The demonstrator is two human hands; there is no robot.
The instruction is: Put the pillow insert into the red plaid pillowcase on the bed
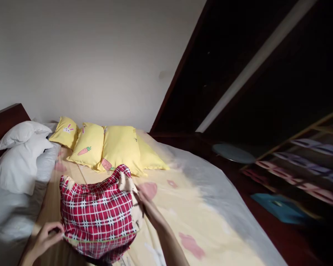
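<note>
A red plaid pillowcase (97, 210) with a beige patterned side is held up over the bed. It bulges, but I cannot tell whether anything is inside. A thin yellow-green line runs along its lower part. My left hand (46, 238) pinches its lower left edge between thumb and fingers. At the right side, my right hand (145, 199) grips the beige part, its fingertips partly hidden by the cloth. Just beyond lie yellow pillows, one with a carrot print (86, 147) and a larger one (120, 147).
The bed has a peach patterned sheet (166, 199). White pillows (19, 159) lean near the dark headboard (9, 114) at left. On the right stand a grey round-topped stool (233, 153), a rack of slippers (302, 162) and a blue object (277, 208) on the floor.
</note>
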